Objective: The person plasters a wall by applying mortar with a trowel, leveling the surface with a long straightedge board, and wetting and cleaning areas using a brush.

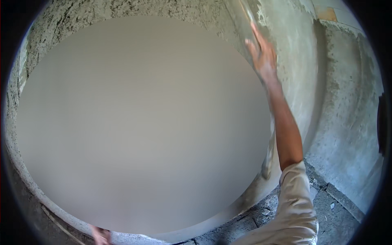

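Facing grey wall, littered floor at four o'clock; right hand at one, left hand at seven; cannot tell grips.

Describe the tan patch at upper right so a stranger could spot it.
Find the smooth grey wall beside the raised right hand. Up and to the right, near the picture's top edge, a small tan patch sits just above the grey plastered section. Its warm colour sets it apart from the whitish surface beside it.
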Tool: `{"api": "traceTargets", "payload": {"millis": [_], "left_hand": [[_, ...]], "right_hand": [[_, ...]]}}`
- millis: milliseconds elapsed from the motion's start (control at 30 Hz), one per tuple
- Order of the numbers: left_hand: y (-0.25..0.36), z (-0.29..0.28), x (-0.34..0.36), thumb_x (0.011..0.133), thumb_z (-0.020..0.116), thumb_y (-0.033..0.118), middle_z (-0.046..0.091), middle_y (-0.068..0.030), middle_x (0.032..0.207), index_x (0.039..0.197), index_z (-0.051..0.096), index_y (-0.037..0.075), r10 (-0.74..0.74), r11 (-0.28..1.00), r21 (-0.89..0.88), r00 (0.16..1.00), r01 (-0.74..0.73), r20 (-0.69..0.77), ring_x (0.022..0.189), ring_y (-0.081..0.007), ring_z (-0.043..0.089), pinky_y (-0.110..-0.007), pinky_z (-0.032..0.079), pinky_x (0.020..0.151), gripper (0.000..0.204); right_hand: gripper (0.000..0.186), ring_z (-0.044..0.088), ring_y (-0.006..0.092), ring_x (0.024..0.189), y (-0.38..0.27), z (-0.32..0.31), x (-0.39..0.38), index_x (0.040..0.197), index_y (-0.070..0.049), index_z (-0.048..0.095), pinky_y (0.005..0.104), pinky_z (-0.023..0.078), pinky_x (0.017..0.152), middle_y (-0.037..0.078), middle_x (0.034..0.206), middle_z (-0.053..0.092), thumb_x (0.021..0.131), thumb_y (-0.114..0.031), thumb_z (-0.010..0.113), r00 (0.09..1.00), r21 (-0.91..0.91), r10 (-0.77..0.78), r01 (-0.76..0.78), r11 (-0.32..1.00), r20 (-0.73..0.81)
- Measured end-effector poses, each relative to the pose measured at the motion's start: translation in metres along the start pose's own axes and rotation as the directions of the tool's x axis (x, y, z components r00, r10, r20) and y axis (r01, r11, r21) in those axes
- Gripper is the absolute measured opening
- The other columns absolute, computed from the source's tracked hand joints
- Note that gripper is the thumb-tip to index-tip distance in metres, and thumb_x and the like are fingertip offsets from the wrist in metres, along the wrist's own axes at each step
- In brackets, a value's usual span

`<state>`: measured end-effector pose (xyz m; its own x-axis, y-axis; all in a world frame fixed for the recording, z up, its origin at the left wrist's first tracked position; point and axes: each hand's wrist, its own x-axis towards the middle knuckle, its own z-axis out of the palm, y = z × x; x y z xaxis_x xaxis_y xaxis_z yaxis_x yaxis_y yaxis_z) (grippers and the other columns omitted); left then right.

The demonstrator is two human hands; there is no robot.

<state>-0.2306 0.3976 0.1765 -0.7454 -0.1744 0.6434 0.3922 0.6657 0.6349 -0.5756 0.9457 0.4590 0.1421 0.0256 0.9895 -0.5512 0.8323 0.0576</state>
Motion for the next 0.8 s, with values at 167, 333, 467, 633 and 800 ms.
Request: {"api": "traceTargets", "payload": {"millis": [167, 333, 467, 633, 800], "left_hand": [[0.197, -0.001, 0.179, 0.082, 0.064, -0.003, 0.057, -0.0128, 0.131, 0.139, 0.048, 0.013, 0.756, 0.349, 0.803, 0.652, -0.484, 0.064, 0.124, -0.0309, 0.052, -0.048, 0.042, 0.105, 0.061], [0.323, 0.099, 0.267, 0.058, 0.083, 0.024, 0.048, -0.0049, 0.142, 0.132, 0.055, 0.03, 0.89, -0.066, 0.704, 0.278, -0.707, 0.362, 0.135, -0.0301, 0.039, -0.047, 0.037, 0.111, 0.079], [0.324, 0.205, 0.281, 0.072, 0.073, 0.044, 0.043, -0.0025, 0.146, 0.138, 0.045, 0.04, 0.719, -0.349, 0.542, 0.152, -0.764, 0.678, 0.137, -0.027, 0.037, -0.055, 0.026, 0.115, 0.072], [0.264, 0.226, 0.276, 0.082, 0.064, 0.038, 0.057, 0.0038, 0.112, 0.132, 0.05, 0.037, 0.668, -0.388, 0.42, 0.064, -0.821, 0.742, 0.109, -0.015, 0.055, -0.053, 0.03, 0.114, 0.052], [0.308, 0.233, 0.348, 0.078, 0.073, 0.024, 0.048, 0.0072, 0.089, 0.113, 0.057, 0.036, 0.708, -0.578, 0.447, -0.147, -0.683, 0.691, 0.089, -0.0126, 0.052, -0.043, 0.04, 0.103, 0.041]], "right_hand": [[0.058, 0.059, 0.0296, 0.093, 0.017, -0.011, -0.023, 0.146, -0.025, 0.04, 0.0438, 0.046, 0.09, 0.016, 0.104, 0.064, 0.092, -0.021, 0.062, 0.999, 0.005, -0.033, 0.033, 0.999, 0.042], [0.053, 0.059, 0.0411, 0.092, -0.076, -0.025, -0.153, 0.135, -0.021, 0.055, 0.0525, 0.049, 0.083, 0.026, 0.101, 0.061, 0.084, -0.012, 0.068, 0.976, 0.03, 0.021, -0.028, 0.999, 0.218], [0.057, 0.055, 0.0311, 0.076, -0.1, -0.045, -0.264, 0.127, -0.032, 0.06, 0.0404, 0.049, 0.06, 0.016, 0.101, 0.062, 0.076, -0.013, 0.075, 0.991, 0.02, -0.002, 0.0, 1.0, 0.131], [0.055, 0.053, 0.0288, 0.075, -0.091, -0.048, -0.288, 0.123, -0.034, 0.061, 0.0391, 0.046, 0.057, 0.014, 0.102, 0.061, 0.074, -0.011, 0.075, 0.995, 0.068, -0.006, -0.001, 0.998, 0.1], [0.052, 0.055, 0.0308, 0.08, -0.076, -0.046, -0.236, 0.125, -0.031, 0.063, 0.0401, 0.049, 0.061, 0.018, 0.105, 0.063, 0.077, -0.013, 0.074, 0.994, -0.029, 0.051, -0.048, 0.998, 0.092]]}}
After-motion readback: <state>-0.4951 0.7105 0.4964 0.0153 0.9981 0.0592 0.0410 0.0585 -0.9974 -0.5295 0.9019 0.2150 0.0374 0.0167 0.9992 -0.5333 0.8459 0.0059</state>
